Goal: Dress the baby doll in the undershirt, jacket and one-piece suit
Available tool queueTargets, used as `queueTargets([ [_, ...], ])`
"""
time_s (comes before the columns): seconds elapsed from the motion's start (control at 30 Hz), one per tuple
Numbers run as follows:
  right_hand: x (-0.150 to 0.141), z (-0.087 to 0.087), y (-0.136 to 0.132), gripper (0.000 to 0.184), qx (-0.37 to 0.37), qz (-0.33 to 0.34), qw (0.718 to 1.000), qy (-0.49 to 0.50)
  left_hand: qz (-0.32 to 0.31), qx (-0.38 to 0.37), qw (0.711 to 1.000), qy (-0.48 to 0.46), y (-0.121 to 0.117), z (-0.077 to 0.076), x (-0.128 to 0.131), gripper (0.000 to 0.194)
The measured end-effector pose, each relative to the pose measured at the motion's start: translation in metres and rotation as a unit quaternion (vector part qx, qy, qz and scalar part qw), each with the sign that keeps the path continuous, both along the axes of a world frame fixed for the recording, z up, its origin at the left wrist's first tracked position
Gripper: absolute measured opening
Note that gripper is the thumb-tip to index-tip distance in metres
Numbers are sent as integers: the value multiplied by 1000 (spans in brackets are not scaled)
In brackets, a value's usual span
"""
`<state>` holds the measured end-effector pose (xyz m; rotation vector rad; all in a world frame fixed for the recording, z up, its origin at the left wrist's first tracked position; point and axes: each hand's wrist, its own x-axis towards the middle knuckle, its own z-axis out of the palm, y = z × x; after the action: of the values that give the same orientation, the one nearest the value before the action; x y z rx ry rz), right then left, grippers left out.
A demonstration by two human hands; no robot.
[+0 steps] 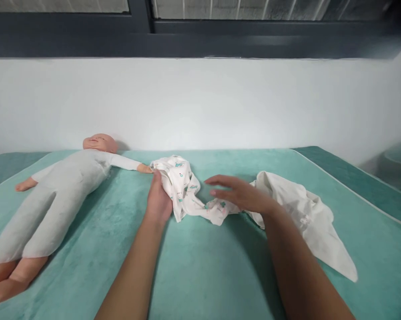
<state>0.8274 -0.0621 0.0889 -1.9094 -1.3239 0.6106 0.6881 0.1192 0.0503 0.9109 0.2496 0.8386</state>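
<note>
My left hand [159, 198] is closed on the bunched edge of a white baby garment [180, 182] with small green prints. The garment trails to the right in a crumpled strip, and its exact shape is hidden in the folds. A baby doll [69, 173] with a white cloth body lies on its back at the left, one arm stretched out so that its hand meets the garment beside my fingers. Over the strip hovers my right hand [242, 193], open with fingers apart and nothing in them.
A plain white cloth [300, 209] lies rumpled at the right, partly behind my right forearm. All of it rests on a teal padded surface [200, 275]. A white wall [200, 102] with a dark window frame [200, 42] closes off the far side.
</note>
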Motion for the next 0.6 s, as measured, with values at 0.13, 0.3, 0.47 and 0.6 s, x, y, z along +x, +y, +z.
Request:
queueTargets([
  [0.13,32,-5,-44,55,-117,-275,915,-270,-21,2,1000,17,-6,3,-3,66],
  [0.3,64,-29,-59,38,-232,-312,897,-209,26,166,959,230,-15,-10,0,85],
  [0.47,71,-32,-36,13,13,-392,915,-96,55,441,797,409,-24,-26,4,64],
  [0.6,61,-9,-37,17,471,-325,803,168,116,533,737,400,-22,-34,5,41],
])
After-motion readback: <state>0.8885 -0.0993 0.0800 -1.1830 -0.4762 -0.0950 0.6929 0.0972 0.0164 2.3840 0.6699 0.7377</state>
